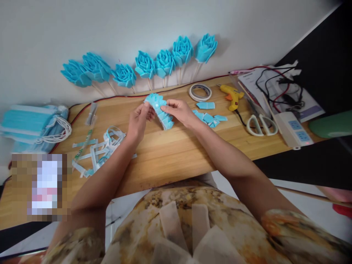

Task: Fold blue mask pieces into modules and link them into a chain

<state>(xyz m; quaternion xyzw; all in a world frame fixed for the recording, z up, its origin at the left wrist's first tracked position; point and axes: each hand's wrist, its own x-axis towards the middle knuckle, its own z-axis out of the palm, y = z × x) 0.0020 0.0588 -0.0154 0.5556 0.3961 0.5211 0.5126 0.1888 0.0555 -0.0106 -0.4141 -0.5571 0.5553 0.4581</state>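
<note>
Strip of overlapped blue petals [161, 111] sits just above frame centre, over the wooden table [170, 154], pinched at its ends by the fingers of left hand [139, 123] and right hand [179, 112]; a light, even grip should keep the layers aligned.

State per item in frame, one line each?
left hand: shut on blue strip
right hand: shut on blue strip
blue strip: folded, held off the table
glue gun: lying on its side
scissors: flat, blades look shut
tape roll: lying flat
roses: leaning against wall
</note>
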